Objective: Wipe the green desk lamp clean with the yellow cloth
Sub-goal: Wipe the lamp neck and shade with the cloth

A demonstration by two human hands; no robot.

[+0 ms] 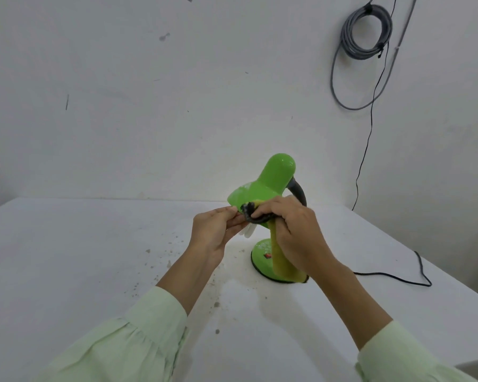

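Note:
The green desk lamp [273, 177] stands on the white table with its shade tilted toward me and a round green base [261, 256] with a red switch. A black flexible neck curves behind the shade. My right hand [293, 230] grips the yellow cloth [283, 264], which has a dark dirty edge and hangs down over the base. That hand presses the cloth against the shade's lower rim. My left hand [215, 232] pinches the rim of the shade from the left, beside the cloth's dirty edge. A white bulb shows just below the shade.
The white table [94, 257] carries scattered dark crumbs and stains around the lamp. The lamp's black cord [398, 278] trails right across the table and up the wall. A grey cable coil [366, 31] hangs on the wall at upper right.

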